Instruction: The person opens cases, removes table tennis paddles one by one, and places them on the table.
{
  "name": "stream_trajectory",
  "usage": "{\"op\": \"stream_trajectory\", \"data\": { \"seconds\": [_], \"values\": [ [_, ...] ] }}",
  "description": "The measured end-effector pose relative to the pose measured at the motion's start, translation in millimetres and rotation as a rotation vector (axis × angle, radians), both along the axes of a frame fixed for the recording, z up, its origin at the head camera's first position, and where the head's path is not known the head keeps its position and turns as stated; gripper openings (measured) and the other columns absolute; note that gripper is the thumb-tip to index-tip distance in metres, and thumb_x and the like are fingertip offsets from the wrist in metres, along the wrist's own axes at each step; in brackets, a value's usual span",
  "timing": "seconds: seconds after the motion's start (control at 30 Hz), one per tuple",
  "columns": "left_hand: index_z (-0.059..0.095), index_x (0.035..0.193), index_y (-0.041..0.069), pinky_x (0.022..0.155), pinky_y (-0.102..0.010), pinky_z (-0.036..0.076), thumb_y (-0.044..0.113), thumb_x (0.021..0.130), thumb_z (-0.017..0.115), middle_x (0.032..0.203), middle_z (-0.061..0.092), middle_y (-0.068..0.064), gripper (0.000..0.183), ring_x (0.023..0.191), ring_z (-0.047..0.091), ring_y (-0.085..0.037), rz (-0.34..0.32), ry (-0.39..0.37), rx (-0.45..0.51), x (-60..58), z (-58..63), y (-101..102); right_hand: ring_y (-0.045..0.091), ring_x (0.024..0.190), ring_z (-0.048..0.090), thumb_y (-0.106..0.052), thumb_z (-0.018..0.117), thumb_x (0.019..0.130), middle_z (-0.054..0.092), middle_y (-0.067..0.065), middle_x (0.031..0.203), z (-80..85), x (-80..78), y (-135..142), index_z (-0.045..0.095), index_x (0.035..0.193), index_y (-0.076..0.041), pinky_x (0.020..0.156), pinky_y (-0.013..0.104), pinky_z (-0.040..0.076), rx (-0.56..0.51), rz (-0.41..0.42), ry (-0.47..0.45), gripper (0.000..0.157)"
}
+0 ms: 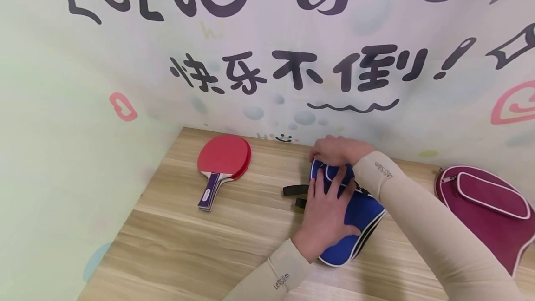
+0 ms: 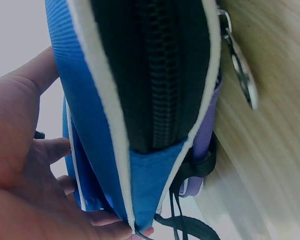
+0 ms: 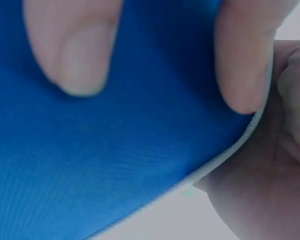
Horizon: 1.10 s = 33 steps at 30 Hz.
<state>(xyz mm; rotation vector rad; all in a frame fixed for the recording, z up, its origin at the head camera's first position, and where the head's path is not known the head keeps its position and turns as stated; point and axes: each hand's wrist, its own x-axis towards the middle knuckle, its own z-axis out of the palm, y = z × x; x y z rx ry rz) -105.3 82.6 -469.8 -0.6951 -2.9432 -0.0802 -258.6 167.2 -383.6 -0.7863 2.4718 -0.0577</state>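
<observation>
A blue table tennis bat case [image 1: 363,212] with white piping lies on the table. My left hand [image 1: 328,212] rests on top of it with spread fingers, its thumb toward the near right part. At the case's far end my right hand [image 1: 340,149] grips the edge with bent fingers; part of its grip is hidden. In the left wrist view, a black zip [image 2: 162,75] runs along the case's side, with a metal zip pull [image 2: 242,70] beside it. The right wrist view has fingertips [image 3: 85,60] against the blue fabric [image 3: 115,145].
Two stacked red table tennis bats [image 1: 223,157] with purple handles lie to the left. A maroon bat case [image 1: 480,203] sits at the right. Black straps [image 1: 295,190] stick out left of the blue case. A printed wall [image 1: 259,124] closes off the wooden table's [image 1: 179,245] far edge.
</observation>
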Motion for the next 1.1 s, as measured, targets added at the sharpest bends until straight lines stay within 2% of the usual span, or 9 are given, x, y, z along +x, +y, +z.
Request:
{"op": "stream_trajectory", "data": {
  "seconds": [0.23, 0.47, 0.73, 0.97, 1.1],
  "values": [
    [0.028, 0.16, 0.037, 0.12, -0.057, 0.036, 0.084, 0.067, 0.071, 0.173, 0.006, 0.002, 0.113, 0.155, 0.023, -0.047, -0.002, -0.008, 0.029, 0.8, 0.8, 1, 0.029, 0.128, 0.058, -0.019, 0.045, 0.107, 0.065, 0.006, 0.134, 1.0, -0.4, 3, 0.071, 0.126, -0.021, 0.109, 0.053, 0.044, -0.026, 0.006, -0.038, 0.033],
    [0.028, 0.16, 0.038, 0.118, -0.057, 0.038, 0.083, 0.068, 0.072, 0.174, 0.003, 0.002, 0.111, 0.154, 0.025, -0.046, 0.009, -0.031, 0.038, 1.8, 4.1, 1, 0.027, 0.121, 0.061, -0.018, 0.043, 0.107, 0.064, 0.011, 0.136, 2.1, 1.8, -4, 0.068, 0.133, -0.019, 0.101, 0.045, 0.049, 0.086, -0.01, -0.023, 0.036],
    [0.025, 0.161, 0.039, 0.12, -0.056, 0.037, 0.082, 0.07, 0.071, 0.174, 0.001, 0.003, 0.111, 0.154, 0.024, -0.046, 0.025, -0.066, 0.031, 3.3, 5.0, 0, 0.032, 0.128, 0.059, -0.011, 0.046, 0.105, 0.062, 0.016, 0.136, 4.3, 1.2, -7, 0.062, 0.138, -0.01, 0.108, 0.049, 0.048, 0.149, -0.006, 0.012, 0.037],
    [0.022, 0.162, 0.039, 0.121, -0.055, 0.035, 0.083, 0.069, 0.071, 0.174, 0.005, 0.003, 0.114, 0.156, 0.021, -0.045, 0.032, -0.071, 0.048, -0.6, 2.6, -4, 0.041, 0.129, 0.056, -0.011, 0.048, 0.104, 0.062, 0.02, 0.135, 6.4, -5.2, -6, 0.065, 0.136, -0.006, 0.11, 0.062, 0.044, 0.208, 0.065, 0.14, 0.036],
    [0.023, 0.162, 0.037, 0.119, -0.057, 0.037, 0.081, 0.069, 0.073, 0.174, 0.004, 0.001, 0.114, 0.156, 0.021, -0.046, 0.017, -0.096, 0.095, -1.3, 1.9, -6, 0.041, 0.124, 0.059, -0.015, 0.047, 0.104, 0.066, 0.02, 0.13, 5.3, -9.4, 1, 0.067, 0.131, -0.004, 0.108, 0.064, 0.044, 0.207, 0.008, 0.143, 0.035]
  ]
}}
